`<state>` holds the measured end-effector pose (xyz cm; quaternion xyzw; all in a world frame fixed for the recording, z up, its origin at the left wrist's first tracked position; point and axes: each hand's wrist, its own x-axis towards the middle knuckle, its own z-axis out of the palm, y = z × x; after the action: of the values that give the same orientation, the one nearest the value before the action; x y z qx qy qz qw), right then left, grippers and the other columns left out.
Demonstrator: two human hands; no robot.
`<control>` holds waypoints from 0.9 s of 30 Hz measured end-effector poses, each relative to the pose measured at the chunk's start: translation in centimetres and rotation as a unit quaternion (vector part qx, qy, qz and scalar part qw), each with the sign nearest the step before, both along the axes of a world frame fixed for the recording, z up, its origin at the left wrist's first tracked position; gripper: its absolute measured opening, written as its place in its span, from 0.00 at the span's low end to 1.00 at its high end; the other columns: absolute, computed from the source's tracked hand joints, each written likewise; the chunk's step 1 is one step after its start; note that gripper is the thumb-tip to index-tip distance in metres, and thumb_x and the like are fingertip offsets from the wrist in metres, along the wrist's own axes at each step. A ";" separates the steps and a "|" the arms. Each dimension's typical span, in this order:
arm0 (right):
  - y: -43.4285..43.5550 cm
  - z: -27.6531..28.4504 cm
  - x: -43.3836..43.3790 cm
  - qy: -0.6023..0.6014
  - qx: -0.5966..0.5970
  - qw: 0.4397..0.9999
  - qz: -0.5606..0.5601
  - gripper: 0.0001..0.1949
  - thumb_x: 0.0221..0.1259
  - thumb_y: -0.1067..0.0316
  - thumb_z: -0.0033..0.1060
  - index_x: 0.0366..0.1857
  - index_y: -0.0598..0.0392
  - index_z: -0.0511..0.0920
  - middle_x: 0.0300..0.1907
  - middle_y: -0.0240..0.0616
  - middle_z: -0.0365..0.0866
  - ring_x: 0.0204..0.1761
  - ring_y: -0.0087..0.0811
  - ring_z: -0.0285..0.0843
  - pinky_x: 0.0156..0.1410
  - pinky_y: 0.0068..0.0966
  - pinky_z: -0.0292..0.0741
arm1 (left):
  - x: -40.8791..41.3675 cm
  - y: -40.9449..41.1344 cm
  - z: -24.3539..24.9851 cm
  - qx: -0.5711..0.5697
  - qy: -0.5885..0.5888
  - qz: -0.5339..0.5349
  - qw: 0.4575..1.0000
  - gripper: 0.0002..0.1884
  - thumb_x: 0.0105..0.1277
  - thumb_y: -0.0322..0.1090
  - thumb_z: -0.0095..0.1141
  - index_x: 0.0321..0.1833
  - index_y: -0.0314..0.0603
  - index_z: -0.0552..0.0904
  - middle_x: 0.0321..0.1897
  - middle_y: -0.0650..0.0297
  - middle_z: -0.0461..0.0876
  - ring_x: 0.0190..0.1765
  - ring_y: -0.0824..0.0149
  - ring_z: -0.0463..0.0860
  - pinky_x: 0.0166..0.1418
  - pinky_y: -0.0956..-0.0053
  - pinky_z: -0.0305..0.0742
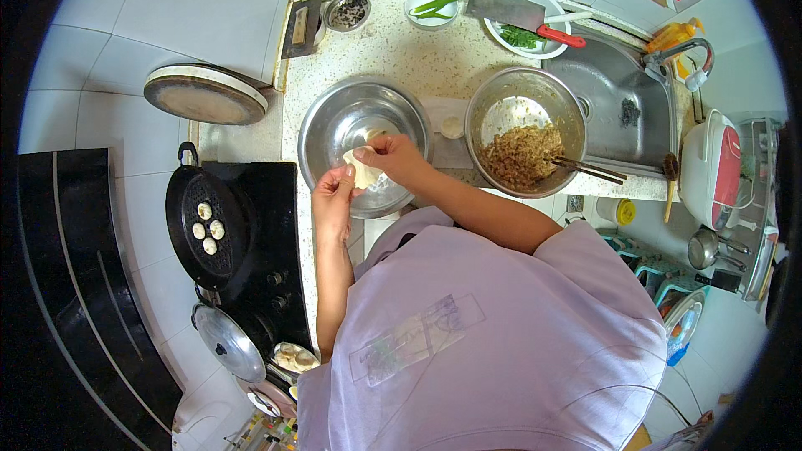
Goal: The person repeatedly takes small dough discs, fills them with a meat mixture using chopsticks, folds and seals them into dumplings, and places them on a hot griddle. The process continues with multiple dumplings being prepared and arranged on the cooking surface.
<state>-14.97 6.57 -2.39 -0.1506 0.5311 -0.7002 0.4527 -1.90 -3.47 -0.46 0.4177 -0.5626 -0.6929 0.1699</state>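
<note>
Between my two hands, over a wide steel bowl (319,131), a thin piece of pale dough (363,170) is pinched. My left hand (333,195) grips its lower left edge with thumb and fingers, and my right hand (393,160) holds its upper edge. More pale dough (376,134) shows just behind my right fingers. To the right stands a second steel bowl (526,131) with minced filling (523,153) and chopsticks (589,168) leaning out over its rim. A small round of dough (452,127) lies on the counter between the bowls.
At the left, several filled dough balls (216,229) sit in a black pan (182,200) on the stove. A cleaver (510,9) lies across a white bowl of chopped greens (521,37), beside the sink (620,94). Another white bowl (431,20) holds green onion.
</note>
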 end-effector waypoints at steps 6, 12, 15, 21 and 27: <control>0.0 -1.0 -0.5 -0.035 0.014 0.996 0.076 0.15 0.64 0.56 0.67 0.36 0.60 0.86 0.30 0.29 0.83 0.31 0.18 0.77 0.37 0.20 0.73 | 0.4 -0.5 -0.1 -0.123 0.000 -0.037 0.992 0.08 0.72 0.34 0.60 0.43 0.36 0.84 0.32 0.69 0.84 0.33 0.79 0.77 0.38 0.84 0.72; 0.1 -0.5 -0.1 -0.091 -0.015 0.996 0.009 0.16 0.68 0.55 0.63 0.42 0.60 0.84 0.36 0.32 0.84 0.37 0.22 0.79 0.42 0.21 0.75 | 0.0 -0.3 -0.5 0.050 0.044 0.023 0.998 0.11 0.72 0.36 0.59 0.47 0.34 0.83 0.37 0.64 0.84 0.35 0.77 0.79 0.40 0.81 0.76; 0.0 -0.6 -0.7 -0.142 0.019 0.989 0.029 0.17 0.68 0.54 0.64 0.42 0.60 0.84 0.38 0.33 0.84 0.37 0.21 0.79 0.43 0.21 0.75 | 0.2 -0.2 -0.4 -0.036 0.049 0.005 0.998 0.08 0.69 0.32 0.63 0.44 0.35 0.83 0.33 0.66 0.84 0.32 0.78 0.78 0.37 0.81 0.77; 0.0 1.0 -0.7 -0.018 0.034 0.993 0.109 0.18 0.64 0.53 0.69 0.43 0.60 0.84 0.38 0.33 0.84 0.37 0.21 0.79 0.44 0.21 0.75 | 0.5 -0.8 0.1 -0.042 0.066 0.007 0.997 0.11 0.72 0.35 0.59 0.47 0.33 0.82 0.31 0.67 0.83 0.34 0.78 0.79 0.42 0.81 0.76; -0.5 -1.1 0.3 -0.142 -0.055 0.988 0.029 0.17 0.64 0.56 0.69 0.47 0.59 0.81 0.41 0.33 0.84 0.42 0.23 0.80 0.49 0.23 0.76 | 0.1 0.2 0.3 0.046 0.063 0.021 0.997 0.11 0.71 0.33 0.60 0.51 0.34 0.81 0.34 0.66 0.84 0.37 0.75 0.82 0.46 0.79 0.78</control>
<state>-14.72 6.03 -3.47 -0.0899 0.4173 -0.7291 0.5350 -1.79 -3.24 -0.18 0.3922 -0.5093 -0.7396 0.1995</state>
